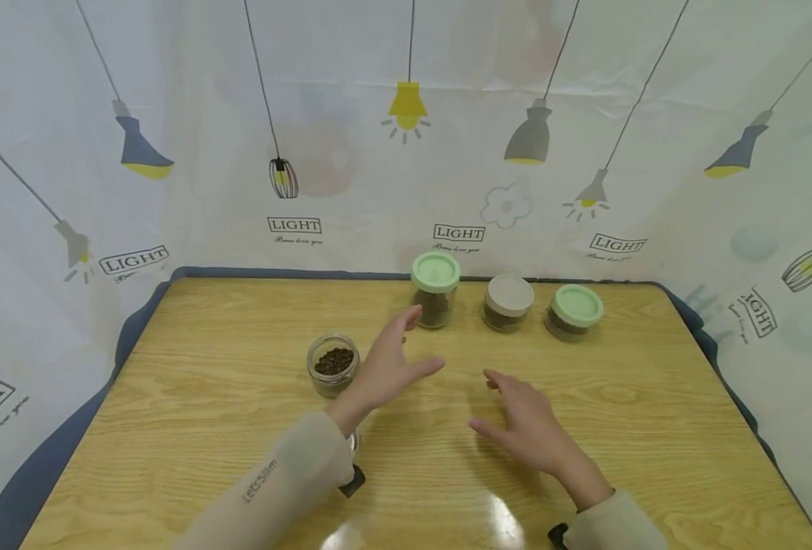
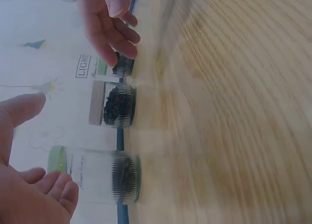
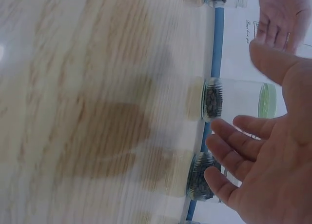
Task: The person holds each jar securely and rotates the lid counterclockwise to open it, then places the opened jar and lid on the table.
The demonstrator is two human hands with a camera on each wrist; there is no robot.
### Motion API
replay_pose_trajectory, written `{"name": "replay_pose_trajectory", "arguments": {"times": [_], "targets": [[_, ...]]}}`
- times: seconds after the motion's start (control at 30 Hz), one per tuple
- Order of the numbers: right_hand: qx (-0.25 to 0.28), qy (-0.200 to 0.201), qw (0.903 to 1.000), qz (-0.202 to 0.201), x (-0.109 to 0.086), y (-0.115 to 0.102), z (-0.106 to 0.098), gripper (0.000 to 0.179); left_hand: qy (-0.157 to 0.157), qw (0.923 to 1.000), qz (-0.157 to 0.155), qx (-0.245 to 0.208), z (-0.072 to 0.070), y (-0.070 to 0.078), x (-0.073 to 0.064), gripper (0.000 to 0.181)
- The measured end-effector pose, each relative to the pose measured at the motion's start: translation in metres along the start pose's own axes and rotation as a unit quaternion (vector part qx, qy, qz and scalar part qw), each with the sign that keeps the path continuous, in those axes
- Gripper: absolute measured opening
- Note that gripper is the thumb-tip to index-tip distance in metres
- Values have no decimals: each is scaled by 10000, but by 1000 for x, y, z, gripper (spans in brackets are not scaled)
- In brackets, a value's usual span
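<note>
- Can read LIGHT in boxed capitals, several times over, on the white backdrop [image 1: 351,46]; script under the boxes too small and soft to trust.
- Lettering on the left sleeve [image 1: 296,466] as well: starts with "Lets", can't make out the rest.
- Printed lamps [image 1: 408,103] in yellow, grey and blue-grey up among the words.
- Fingers of the left hand [image 1: 385,367] opened wide from the thumb, holding nothing; nearest to the tall green-lidded jar [image 1: 436,289], overlapping it in the head view, can't tell about contact.
- Fingers of the right hand [image 1: 525,424] slightly bent, thumb well apart, also holding nothing; in front of the beige-lidded jar [image 1: 507,302], short of touching.
- Tall jar, beige one and short green-lidded jar [image 1: 574,312] in a row near the back edge of the bench [image 1: 653,412], dark bits inside all three, just at the bottom in the tall one.
- Open jar [image 1: 333,367] with brown pellets just beside the left wrist.
- Clear rimmed thing [image 1: 354,443] mostly hidden by the left sleeve.
- Dark blue trim [image 1: 133,328] round the back and side edges.
- Open room between the hands, left of the open jar, and widest toward the right edge.
</note>
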State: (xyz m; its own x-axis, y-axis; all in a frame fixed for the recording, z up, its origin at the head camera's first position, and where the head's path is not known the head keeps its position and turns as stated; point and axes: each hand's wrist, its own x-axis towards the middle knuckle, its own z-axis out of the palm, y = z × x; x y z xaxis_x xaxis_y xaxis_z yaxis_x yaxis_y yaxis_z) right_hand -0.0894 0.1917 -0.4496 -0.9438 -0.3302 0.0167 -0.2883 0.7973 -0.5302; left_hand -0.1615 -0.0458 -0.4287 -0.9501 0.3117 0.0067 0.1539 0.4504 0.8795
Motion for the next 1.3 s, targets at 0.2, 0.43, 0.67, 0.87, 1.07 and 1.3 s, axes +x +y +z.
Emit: {"name": "replay_pose_trajectory", "arguments": {"times": [0.2, 0.43, 0.67, 0.87, 1.07, 1.3], "targets": [[-50, 117, 9998, 123, -1, 5, -3, 72, 454, 9974, -555, 27, 15, -7, 19, 97], [-8, 90, 9999, 98, 0, 4, -6, 71, 810, 9917, -997, 7, 28, -13, 42, 101], [8, 32, 9999, 112, 3, 3, -6, 70, 1326, 9857, -957, -407, 39, -19, 63, 104], [105, -75, 9998, 147, 5, 4, -4, 70, 1572, 9819, -967, -414, 47, -25, 77, 102], [124, -104, 9997, 199, 5, 6, -5, 70, 1693, 9786, -1016, -582, 52, -30, 87, 107], [165, -127, 9996, 194, 5, 9, -4, 69, 1762, 9762, -801, -983, 49, -36, 97, 98]]}}
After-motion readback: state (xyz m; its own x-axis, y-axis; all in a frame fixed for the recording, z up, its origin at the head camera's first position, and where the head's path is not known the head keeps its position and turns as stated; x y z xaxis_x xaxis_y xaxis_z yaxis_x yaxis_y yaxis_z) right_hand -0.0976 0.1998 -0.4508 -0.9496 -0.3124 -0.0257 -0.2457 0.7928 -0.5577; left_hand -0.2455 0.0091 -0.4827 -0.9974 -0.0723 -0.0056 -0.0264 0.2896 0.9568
